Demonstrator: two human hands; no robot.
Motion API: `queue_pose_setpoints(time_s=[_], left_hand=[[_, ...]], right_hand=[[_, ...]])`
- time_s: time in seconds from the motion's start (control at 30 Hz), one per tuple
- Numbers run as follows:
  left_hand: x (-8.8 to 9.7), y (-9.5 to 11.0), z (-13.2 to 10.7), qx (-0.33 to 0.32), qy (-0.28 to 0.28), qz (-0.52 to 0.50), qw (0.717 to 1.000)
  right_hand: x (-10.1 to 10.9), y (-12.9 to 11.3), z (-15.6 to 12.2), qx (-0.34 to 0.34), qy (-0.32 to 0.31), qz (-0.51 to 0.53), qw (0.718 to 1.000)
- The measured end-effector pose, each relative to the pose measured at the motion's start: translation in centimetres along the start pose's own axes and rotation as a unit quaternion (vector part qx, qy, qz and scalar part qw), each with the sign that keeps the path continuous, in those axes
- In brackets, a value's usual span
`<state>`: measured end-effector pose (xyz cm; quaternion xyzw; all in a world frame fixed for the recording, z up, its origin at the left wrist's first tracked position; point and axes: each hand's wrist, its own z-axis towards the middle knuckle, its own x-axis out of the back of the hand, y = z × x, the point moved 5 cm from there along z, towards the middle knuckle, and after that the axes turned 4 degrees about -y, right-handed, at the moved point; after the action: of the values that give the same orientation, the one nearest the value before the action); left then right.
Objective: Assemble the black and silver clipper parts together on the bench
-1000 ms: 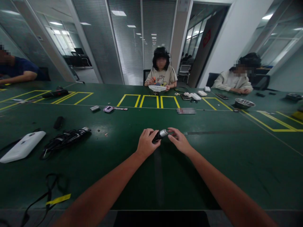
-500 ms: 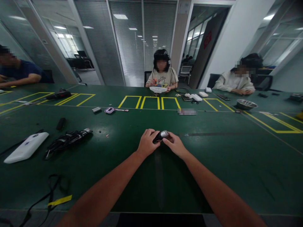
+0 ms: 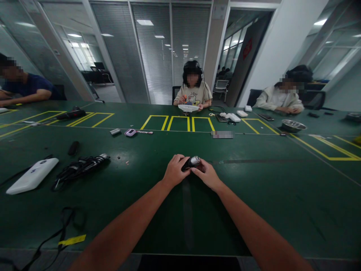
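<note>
A small black-and-silver device is held between my two hands over the green table; its exact kind does not show. My left hand is closed around the black part, its fingers covering much of it. At the other side my right hand grips near the silver end, with thumb and fingers bent around it. The underside of the device is hidden by my fingers.
On the left lie a white power bank-like case, a bundled black cable, a black stick and a strap. Farther off are a purple-white gadget, a metal bowl and yellow tape outlines. Several people sit around.
My right thumb and fingers have shifted slightly left along the silver end. My left hand keeps its hold in almost the same place.
</note>
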<state>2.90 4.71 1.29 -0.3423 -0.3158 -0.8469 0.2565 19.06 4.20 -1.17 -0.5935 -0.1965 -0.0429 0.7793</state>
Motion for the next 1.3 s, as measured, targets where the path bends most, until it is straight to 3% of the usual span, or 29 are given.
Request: queue_pose_setpoints(time_s=[0.63,1.3], left_hand=[[-1.0,0.3,0.6,-0.027,-0.018,-0.016,0.999],[-0.7,0.7,0.2,-0.013,-0.028,-0.049,0.998]], right_hand=[[0.5,1.7,0.5,0.001,0.032,0.052,0.998],[-0.2,-0.3,0.1,0.016,-0.002,0.053,0.998]])
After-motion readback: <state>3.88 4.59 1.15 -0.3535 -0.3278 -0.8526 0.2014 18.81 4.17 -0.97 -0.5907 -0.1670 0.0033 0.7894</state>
